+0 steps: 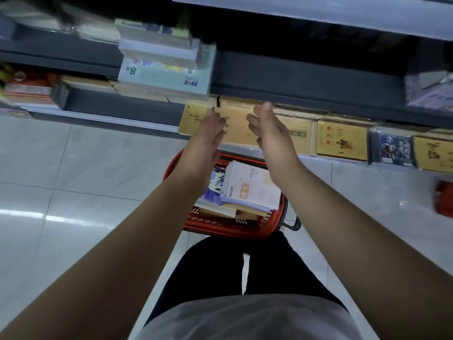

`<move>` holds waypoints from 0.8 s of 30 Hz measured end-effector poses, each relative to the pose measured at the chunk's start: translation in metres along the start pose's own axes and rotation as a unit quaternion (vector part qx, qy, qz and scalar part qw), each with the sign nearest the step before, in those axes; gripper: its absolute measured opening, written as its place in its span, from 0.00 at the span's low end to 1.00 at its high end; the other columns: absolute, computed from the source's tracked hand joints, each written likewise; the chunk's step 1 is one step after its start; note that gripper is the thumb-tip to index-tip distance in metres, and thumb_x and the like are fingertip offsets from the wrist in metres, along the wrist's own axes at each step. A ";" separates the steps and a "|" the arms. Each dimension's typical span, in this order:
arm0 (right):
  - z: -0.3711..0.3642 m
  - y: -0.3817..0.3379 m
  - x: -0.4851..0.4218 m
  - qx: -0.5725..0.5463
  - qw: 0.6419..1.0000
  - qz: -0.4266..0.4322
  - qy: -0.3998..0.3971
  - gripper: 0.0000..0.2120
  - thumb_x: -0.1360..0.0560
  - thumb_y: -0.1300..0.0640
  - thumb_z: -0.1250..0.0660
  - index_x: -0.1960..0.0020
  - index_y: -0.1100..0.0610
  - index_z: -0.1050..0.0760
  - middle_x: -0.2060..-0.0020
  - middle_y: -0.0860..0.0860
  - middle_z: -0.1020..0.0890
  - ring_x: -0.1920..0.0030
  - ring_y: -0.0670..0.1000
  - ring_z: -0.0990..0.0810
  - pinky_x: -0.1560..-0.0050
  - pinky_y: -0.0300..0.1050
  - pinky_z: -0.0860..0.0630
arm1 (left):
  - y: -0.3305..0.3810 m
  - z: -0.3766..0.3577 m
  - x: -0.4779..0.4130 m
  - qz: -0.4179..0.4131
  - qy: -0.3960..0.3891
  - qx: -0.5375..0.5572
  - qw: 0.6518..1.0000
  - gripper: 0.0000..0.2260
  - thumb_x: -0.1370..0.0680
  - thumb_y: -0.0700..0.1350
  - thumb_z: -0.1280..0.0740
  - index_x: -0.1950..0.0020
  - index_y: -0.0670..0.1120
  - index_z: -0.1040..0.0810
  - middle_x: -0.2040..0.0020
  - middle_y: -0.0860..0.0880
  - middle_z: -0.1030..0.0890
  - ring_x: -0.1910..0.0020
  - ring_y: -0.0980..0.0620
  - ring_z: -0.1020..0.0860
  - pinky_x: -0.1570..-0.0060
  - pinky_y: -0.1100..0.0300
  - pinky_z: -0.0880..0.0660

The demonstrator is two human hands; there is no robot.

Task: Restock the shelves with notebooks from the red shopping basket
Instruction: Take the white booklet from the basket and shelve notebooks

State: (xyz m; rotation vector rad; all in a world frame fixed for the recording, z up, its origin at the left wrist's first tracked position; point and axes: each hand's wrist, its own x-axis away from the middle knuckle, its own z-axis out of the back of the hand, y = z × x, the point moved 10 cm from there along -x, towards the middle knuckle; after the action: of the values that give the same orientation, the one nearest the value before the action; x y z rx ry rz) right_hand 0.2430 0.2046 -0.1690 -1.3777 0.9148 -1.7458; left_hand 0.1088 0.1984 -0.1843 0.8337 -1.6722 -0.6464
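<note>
Grey tiled floor point(73, 168) below dark shelves point(294, 77); a pale pad point(164, 74) reads "8K". I see my left hand point(208, 133) and right hand point(272, 133) released, holding nothing, above the near red basket point(220, 227) of notebooks point(250, 187).

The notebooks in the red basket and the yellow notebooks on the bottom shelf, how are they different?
The notebooks in the basket are mostly white and blue and lie in a loose, uneven pile; the yellow notebooks on the shelf are tan-gold and sit in a neat row. The basket ones rest in the red basket on the floor; the shelf ones lie on the shelf edge. Both kinds lie flat, covers up.
</note>
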 end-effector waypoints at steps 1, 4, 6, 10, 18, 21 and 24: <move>-0.004 0.007 -0.004 0.005 1.000 -0.001 -0.002 0.28 0.19 0.38 0.53 0.27 0.53 0.34 0.30 0.50 0.27 0.31 0.49 0.30 0.30 0.48 0.37 | -0.004 0.004 0.000 0.001 0.001 -0.002 1.000 0.25 0.16 0.57 0.52 0.22 0.48 0.40 0.22 0.51 0.38 0.23 0.52 0.40 0.31 0.55 0.42; -0.014 0.025 -0.015 0.026 1.000 -0.002 -0.012 0.27 0.18 0.39 0.54 0.28 0.53 0.32 0.31 0.51 0.27 0.32 0.50 0.29 0.33 0.47 0.36 | -0.027 0.010 -0.004 0.045 -0.005 -0.013 0.999 0.25 0.16 0.59 0.50 0.21 0.50 0.42 0.22 0.53 0.37 0.23 0.54 0.40 0.30 0.56 0.42; -0.021 0.039 -0.021 0.043 0.999 -0.007 -0.022 0.29 0.19 0.37 0.55 0.29 0.53 0.31 0.32 0.51 0.26 0.33 0.50 0.28 0.32 0.50 0.34 | -0.042 0.015 -0.010 0.061 0.001 -0.010 0.998 0.25 0.16 0.59 0.50 0.21 0.50 0.42 0.23 0.53 0.37 0.24 0.53 0.39 0.29 0.54 0.42; -0.031 0.070 -0.033 0.053 0.997 -0.035 -0.033 0.22 0.19 0.37 0.54 0.40 0.47 0.29 0.38 0.51 0.23 0.38 0.51 0.26 0.34 0.51 0.33 | -0.074 0.017 -0.022 0.098 0.006 0.009 0.995 0.26 0.17 0.60 0.50 0.21 0.51 0.43 0.22 0.54 0.38 0.23 0.53 0.41 0.26 0.51 0.45; -0.029 0.127 -0.065 0.108 0.991 -0.069 -0.047 0.26 0.18 0.38 0.52 0.30 0.52 0.31 0.34 0.51 0.24 0.35 0.50 0.27 0.39 0.46 0.35 | -0.136 0.014 -0.050 0.145 0.037 0.025 0.988 0.28 0.18 0.63 0.50 0.21 0.52 0.41 0.22 0.54 0.37 0.24 0.54 0.39 0.25 0.48 0.44; -0.025 0.148 -0.078 0.126 0.988 -0.075 -0.053 0.25 0.18 0.40 0.51 0.33 0.55 0.29 0.37 0.52 0.23 0.39 0.48 0.27 0.40 0.46 0.35 | -0.162 0.012 -0.058 0.179 0.073 0.061 0.979 0.28 0.18 0.63 0.48 0.21 0.51 0.40 0.23 0.53 0.37 0.24 0.51 0.38 0.28 0.48 0.42; -0.022 0.163 -0.089 0.151 0.984 -0.074 -0.060 0.25 0.17 0.42 0.51 0.35 0.59 0.28 0.36 0.56 0.23 0.40 0.50 0.26 0.38 0.48 0.33 | -0.183 0.006 -0.059 0.201 0.099 0.098 0.970 0.27 0.18 0.62 0.46 0.21 0.53 0.41 0.22 0.52 0.39 0.24 0.49 0.39 0.30 0.48 0.40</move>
State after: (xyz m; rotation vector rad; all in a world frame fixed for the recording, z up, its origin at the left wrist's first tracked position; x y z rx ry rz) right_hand 0.2540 0.2039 -0.3557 -1.3587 0.4673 -1.8026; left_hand 0.1478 0.1351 -0.3620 0.6442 -1.6724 -0.1153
